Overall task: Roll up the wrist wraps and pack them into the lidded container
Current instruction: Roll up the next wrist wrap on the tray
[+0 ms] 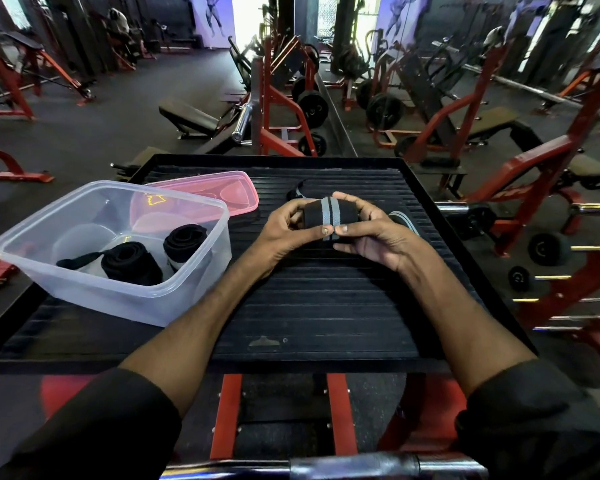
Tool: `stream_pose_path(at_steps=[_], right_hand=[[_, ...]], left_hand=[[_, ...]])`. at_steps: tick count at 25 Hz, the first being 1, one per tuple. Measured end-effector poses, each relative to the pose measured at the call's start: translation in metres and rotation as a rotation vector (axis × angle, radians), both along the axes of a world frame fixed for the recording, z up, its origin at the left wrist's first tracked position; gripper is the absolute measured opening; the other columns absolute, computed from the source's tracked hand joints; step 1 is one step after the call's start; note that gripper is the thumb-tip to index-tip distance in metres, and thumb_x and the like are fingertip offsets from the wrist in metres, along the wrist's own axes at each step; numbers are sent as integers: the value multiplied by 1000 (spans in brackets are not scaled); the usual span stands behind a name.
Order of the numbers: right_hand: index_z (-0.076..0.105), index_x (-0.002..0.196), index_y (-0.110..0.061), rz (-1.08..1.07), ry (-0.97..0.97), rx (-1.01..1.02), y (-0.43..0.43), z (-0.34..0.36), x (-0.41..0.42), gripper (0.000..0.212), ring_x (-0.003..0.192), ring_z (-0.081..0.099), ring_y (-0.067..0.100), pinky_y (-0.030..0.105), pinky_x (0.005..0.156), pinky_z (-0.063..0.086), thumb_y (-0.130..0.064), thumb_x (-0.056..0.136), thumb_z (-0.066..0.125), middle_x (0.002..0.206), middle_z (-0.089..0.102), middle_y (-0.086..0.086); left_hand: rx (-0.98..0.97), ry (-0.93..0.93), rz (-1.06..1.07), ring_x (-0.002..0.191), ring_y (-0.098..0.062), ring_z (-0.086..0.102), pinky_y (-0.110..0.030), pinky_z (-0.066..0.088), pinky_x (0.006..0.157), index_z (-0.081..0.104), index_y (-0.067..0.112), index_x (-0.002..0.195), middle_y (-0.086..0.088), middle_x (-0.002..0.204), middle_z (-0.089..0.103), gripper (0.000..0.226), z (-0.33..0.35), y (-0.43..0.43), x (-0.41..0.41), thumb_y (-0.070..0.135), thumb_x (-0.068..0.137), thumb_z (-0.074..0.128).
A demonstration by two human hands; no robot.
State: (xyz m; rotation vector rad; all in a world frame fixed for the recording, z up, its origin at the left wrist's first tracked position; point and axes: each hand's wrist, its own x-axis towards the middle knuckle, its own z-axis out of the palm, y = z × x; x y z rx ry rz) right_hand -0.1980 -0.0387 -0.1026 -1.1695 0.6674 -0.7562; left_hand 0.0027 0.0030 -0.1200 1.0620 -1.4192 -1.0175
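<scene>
Partly behind right hand (pixel 374 237): wrist wrap (pixel 321 216).

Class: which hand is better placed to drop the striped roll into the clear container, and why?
Left hand, likely: both grip the striped roll, but the open clear container sits on its side; the right hand would have to cross over.

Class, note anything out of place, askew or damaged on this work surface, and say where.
Little stands out. The ribbed platform has a pale scuffed patch near its front edge, and in the clear container one rolled wrap trails a loose strap end. The left hand and right hand grip the striped wrap tidily.
</scene>
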Motion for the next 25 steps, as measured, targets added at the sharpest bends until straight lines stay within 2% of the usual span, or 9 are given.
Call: stream_pose_path(at_steps=[2, 5, 8, 12, 15, 17, 20, 23, 25], right_hand=[[57, 134, -25, -1, 68, 17, -1, -1, -3, 69, 98, 67, 16, 39, 86, 52, 0, 71, 71, 110, 69, -1], [63, 122, -24, 22, 89, 49, 1, -1, -4, 56, 95, 69, 14, 39, 86, 52, -3, 71, 71, 102, 74, -3], [69, 112, -22, -40, 112, 38, 3, 1, -3, 47, 91, 70, 16, 40, 89, 48, -6, 68, 74, 100, 74, 1], [72, 106, -22, -111, 87, 22, 5, 2, 7, 45, 88, 69, 18, 37, 84, 49, -5, 64, 73, 98, 73, 3], [70, 115, -20, -185, 122, -21, 4, 3, 17, 63, 89, 67, 17, 33, 79, 49, -1, 55, 75, 96, 73, -2], [70, 118, -22, -192, 181, -65, 3, 5, 24, 67, 92, 65, 16, 33, 79, 45, -6, 54, 80, 98, 74, -6], [71, 115, -25, -65, 313, -224, 10, 15, 36, 56, 100, 65, 12, 28, 80, 45, -13, 63, 88, 105, 75, -7], [70, 119, -13, 3, 418, -457, 20, 10, 55, 59, 105, 65, 8, 18, 87, 49, 1, 64, 89, 114, 73, 1], [68, 120, -9, 27, 403, -469, 26, -3, 64, 61, 109, 67, 14, 24, 96, 50, 0, 63, 90, 118, 73, 7]], left_hand=[[-68, -73, 47, 114, -14, 66, -32, 53, 101, 62, 21, 121, -3, 121, 70, 62, -1, -1, 1, 30, 66, 89], [-109, -192, 83, 117, -14, 66, -44, 51, 106, 62, 21, 124, 0, 123, 70, 70, -6, -3, 5, 41, 62, 90], [-115, -251, 49, 120, -11, 64, -43, 49, 108, 60, 24, 127, 2, 125, 69, 72, -4, -1, 6, 46, 64, 87], [-56, -158, 4, 121, -16, 63, -42, 48, 108, 59, 26, 125, -2, 126, 68, 69, -1, 1, 10, 39, 64, 89], [-26, -177, 23, 121, -9, 62, -29, 47, 106, 58, 18, 128, 1, 127, 66, 67, -5, 6, 18, 28, 69, 89], [16, -91, 34, 118, -7, 62, -25, 46, 103, 59, 15, 128, 0, 128, 66, 56, -6, 17, 24, 20, 78, 83], [94, 144, 178, 123, -10, 59, -28, 46, 100, 59, 21, 129, 4, 131, 64, 50, -1, 32, 36, 38, 84, 69], [116, 211, 288, 125, -11, 56, -30, 41, 95, 58, 32, 119, 13, 122, 63, 40, 7, 38, 43, 48, 83, 61], [122, 227, 294, 119, -13, 58, -30, 40, 93, 57, 32, 116, 11, 119, 63, 38, 9, 40, 41, 47, 82, 60]])
